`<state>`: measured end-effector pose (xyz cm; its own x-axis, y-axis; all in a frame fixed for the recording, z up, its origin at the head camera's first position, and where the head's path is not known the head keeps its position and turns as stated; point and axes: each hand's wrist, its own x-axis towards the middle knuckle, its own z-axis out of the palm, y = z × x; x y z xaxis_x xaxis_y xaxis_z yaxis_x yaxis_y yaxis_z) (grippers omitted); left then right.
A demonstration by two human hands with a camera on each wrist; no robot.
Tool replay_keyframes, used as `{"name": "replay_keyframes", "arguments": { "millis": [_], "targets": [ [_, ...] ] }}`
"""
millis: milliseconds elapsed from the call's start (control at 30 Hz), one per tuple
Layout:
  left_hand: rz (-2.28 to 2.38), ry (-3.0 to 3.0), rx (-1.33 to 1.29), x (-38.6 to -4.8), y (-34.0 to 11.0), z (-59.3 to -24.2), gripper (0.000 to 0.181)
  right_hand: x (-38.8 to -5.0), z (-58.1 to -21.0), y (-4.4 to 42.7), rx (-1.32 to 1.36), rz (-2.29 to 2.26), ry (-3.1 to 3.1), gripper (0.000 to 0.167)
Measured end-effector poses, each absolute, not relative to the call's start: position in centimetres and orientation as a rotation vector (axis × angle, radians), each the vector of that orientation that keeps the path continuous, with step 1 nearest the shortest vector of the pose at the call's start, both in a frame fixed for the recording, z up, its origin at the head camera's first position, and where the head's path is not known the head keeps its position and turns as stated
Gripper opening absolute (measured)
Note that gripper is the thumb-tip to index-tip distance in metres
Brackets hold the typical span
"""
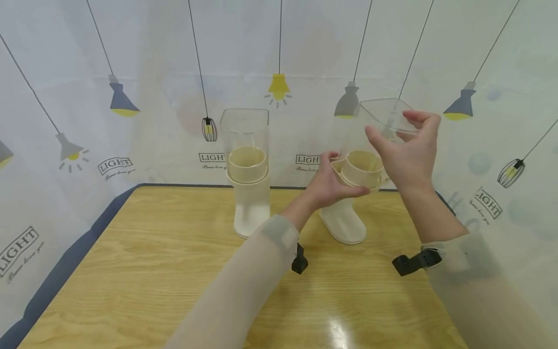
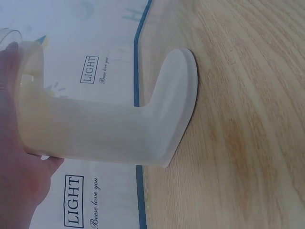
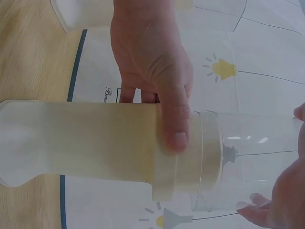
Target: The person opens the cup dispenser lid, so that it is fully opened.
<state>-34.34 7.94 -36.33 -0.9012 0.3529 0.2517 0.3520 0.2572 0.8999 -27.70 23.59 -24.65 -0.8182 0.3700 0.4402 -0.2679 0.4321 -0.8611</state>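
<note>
One stand (image 1: 252,208) fitted, its twin short of it

Near the middle of the table's (image 1: 144,271) far edge, the fitted stand carries an upright clear tube (image 1: 244,125). Toward the far right corner, the left hand (image 1: 331,184) grips the second stand (image 1: 344,223) near its top, while the right hand (image 1: 411,155) pinches the second tube (image 3: 257,167) by its upper rim. That tube tilts around the collar (image 3: 200,157), seemingly short of the ledge (image 3: 162,188), though its transparent edge reads poorly; only this seating looks undone.
</note>
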Motion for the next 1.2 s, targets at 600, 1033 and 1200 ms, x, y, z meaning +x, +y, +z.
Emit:
{"name": "replay_keyframes", "arguments": {
  "millis": [600,1033,1200],
  "targets": [
    [1.800,2.496,0.608,-34.7,7.0,-36.6,0.116,-25.4,-22.3,24.9,-0.058,1.416,-1.985,0.070],
    [1.809,2.565,0.532,-34.3,7.6,-37.4,0.115,-24.8,-22.4,27.8,-0.160,1.487,-1.971,0.069],
    [1.820,2.542,0.540,-34.6,7.4,-37.2,0.116,-24.8,-23.1,29.9,-0.252,1.490,-2.006,0.070]
  ]
}}
